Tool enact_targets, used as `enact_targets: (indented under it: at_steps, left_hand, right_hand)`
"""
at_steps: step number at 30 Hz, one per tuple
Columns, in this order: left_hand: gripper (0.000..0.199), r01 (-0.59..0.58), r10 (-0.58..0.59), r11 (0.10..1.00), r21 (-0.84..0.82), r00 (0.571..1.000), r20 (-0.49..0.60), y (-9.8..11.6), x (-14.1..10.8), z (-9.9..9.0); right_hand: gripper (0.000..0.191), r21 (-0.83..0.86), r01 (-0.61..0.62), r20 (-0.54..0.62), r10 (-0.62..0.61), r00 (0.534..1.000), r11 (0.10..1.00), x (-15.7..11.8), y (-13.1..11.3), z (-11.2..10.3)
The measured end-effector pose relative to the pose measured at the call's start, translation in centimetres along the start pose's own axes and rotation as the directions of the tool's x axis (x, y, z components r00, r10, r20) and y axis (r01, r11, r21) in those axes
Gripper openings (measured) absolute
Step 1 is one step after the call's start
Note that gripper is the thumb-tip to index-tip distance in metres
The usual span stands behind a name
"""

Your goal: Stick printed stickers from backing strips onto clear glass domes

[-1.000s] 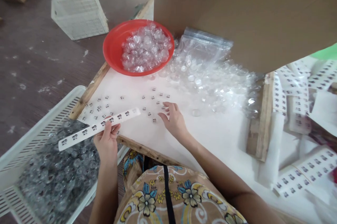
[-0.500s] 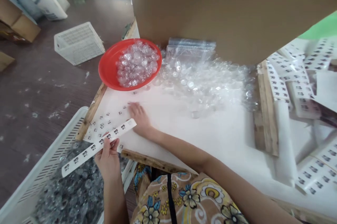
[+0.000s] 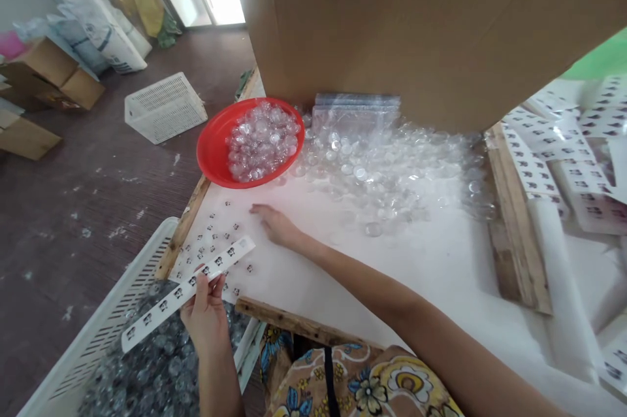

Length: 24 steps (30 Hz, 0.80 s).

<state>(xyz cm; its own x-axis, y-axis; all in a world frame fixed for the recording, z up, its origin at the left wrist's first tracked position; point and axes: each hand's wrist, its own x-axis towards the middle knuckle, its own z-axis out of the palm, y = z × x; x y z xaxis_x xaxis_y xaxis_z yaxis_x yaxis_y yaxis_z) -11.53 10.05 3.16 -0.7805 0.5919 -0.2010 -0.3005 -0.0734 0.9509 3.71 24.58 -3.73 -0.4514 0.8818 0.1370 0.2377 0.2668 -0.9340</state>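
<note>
My left hand (image 3: pixel 206 306) grips a white strip of stickers (image 3: pixel 164 305) printed with a row of small black-and-white figures; it is held slantwise over the table's left corner. My right hand (image 3: pixel 278 224) is over the white tabletop, past the strip's upper end, its fingers stretched out and apparently holding nothing. Left of it, several small pieces with the same printed figure (image 3: pixel 213 249) are scattered on the table. A red bowl (image 3: pixel 211 154) beyond my hands holds a heap of clear round pieces (image 3: pixel 264 139). More clear round pieces (image 3: pixel 373 229) are spread across the back of the table.
Below the table's left edge stands a white crate (image 3: pixel 105 304) full of clear pieces. A large cardboard sheet (image 3: pixel 392 31) rises behind the table, with clear plastic bags (image 3: pixel 356 115) before it. Sticker sheets (image 3: pixel 533 162) lie right of a wooden rail (image 3: pixel 519 227).
The view has tilted up, so the table sits lower. My right hand has moved a little away from the scattered printed pieces. My left hand keeps its hold on the strip.
</note>
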Motion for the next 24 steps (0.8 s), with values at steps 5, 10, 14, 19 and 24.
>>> enact_targets:
  at_steps: [5,10,14,19,24]
  left_hand:
    - [0.025,0.002,-0.002,1.000,0.000,1.000,-0.018,0.4,0.0,0.2]
    - [0.026,0.016,-0.016,1.000,0.004,0.999,-0.039,0.2,0.4,-0.4]
    - [0.026,0.035,-0.035,0.999,-0.012,0.999,-0.025,-0.4,0.5,-0.1]
    - [0.028,0.046,-0.046,0.999,-0.025,0.999,-0.005,-0.5,0.3,0.6]
    - [0.029,0.056,-0.056,0.998,-0.018,0.998,0.025,-0.6,-0.1,0.9]
  right_hand:
    - [0.036,0.105,0.114,0.168,-0.131,0.977,0.988,-0.2,-1.0,0.4]
    - [0.043,-0.324,-0.162,-0.386,0.026,0.922,0.932,1.6,0.4,-3.7]
    - [0.069,-0.533,-0.396,-0.455,0.141,0.879,0.748,4.0,1.8,-6.7]
    - [0.053,-0.633,-0.329,-0.299,0.170,0.939,0.701,4.5,2.5,-8.6]
    - [0.032,-0.462,-0.171,-0.214,0.077,0.974,0.870,0.9,3.1,-10.8]
